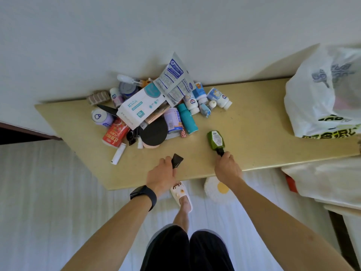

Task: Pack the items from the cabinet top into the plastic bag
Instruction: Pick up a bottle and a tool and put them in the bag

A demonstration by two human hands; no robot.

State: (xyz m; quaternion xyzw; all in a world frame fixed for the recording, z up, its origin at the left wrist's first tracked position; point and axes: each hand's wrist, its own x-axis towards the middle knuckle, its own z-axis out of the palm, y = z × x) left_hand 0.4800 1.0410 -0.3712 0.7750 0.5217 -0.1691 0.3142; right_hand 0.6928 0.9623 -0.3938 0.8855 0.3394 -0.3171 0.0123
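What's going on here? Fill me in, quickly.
A person stands at the cabinet top. The right hand grips a green bottle by its black cap; the left hand holds a small black item. A pile of bottles, cans and packets lies near the wall, and the plastic bag sits at the right end.

"How was the light where I worked?"

"Bright, soft and even. Only a grey shadow lay on the wall [283, 61], left of the plastic bag [312, 98]."

"Any glare?"

"A pale sheen on the bag, which looked smeared and out of focus at the right edge. The wide lens bent the tabletop [254, 118] edges, but my pile of items [134, 106] stayed fairly sharp."
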